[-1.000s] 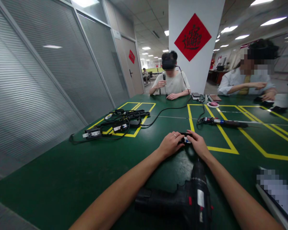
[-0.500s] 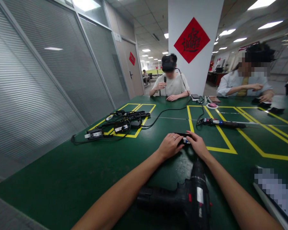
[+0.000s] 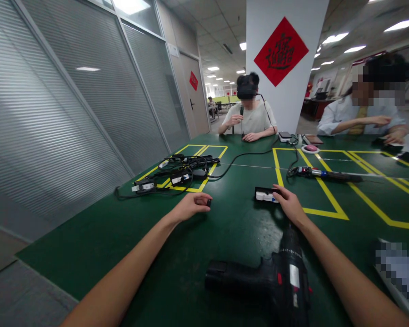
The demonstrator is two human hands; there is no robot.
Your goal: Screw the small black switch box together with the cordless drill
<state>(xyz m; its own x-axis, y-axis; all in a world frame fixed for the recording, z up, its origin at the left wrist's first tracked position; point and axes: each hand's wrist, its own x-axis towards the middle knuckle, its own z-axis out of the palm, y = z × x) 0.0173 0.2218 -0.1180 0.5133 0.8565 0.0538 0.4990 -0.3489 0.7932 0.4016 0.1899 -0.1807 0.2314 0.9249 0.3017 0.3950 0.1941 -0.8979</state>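
Between the thumb and fingers of my left hand [image 3: 191,205] is a small black piece [image 3: 209,203], too small to name, held just above the green table. My right hand [image 3: 287,202] grips the right end of a small open black case [image 3: 258,195]. White parts and a bit of blue show inside it. A black cordless drill [image 3: 259,286] lies on its side between my forearms, its chuck pointing away from me and close to my right wrist.
Black adapters with tangled cables [image 3: 184,177] lie in a yellow-taped area at the left. A cylindrical tool with a cable [image 3: 320,174] lies to the right. Two people wearing headsets sit across the green table [image 3: 139,254]. A blurred-out flat object [image 3: 400,268] lies at the near right.
My left hand has come away from the black case and moved left with a small black piece. My right hand stays on the case. The whole view has shifted slightly.
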